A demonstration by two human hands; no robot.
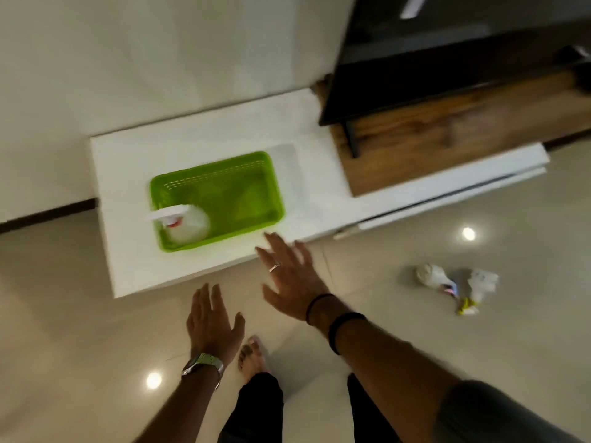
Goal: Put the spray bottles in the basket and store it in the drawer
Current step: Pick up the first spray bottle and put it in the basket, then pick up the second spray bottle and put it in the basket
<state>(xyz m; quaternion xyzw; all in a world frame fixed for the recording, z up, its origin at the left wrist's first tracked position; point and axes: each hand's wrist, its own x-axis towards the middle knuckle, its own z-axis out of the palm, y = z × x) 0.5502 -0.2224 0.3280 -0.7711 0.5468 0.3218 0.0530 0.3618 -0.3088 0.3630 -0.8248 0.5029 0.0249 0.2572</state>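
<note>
A green plastic basket (262, 174) stands on a low white cabinet top (204, 132). One white spray bottle (188, 227) with a white trigger head and red nozzle stands in the basket's front left corner. Two more white spray bottles lie on the floor to the right, one (430, 276) beside the other (479, 287). My right hand (291, 276) is open, fingers spread, just in front of the cabinet edge near the basket's front right corner. My left hand (211, 321) is open over the floor, below and left of it. Neither hand holds anything.
A wooden drawer (447, 135) stands open at the right, under a dark TV (431, 59). Its white front (463, 183) juts out over the glossy tiled floor (64, 314). My bare foot (252, 356) is below the hands. A white wall rises behind the cabinet.
</note>
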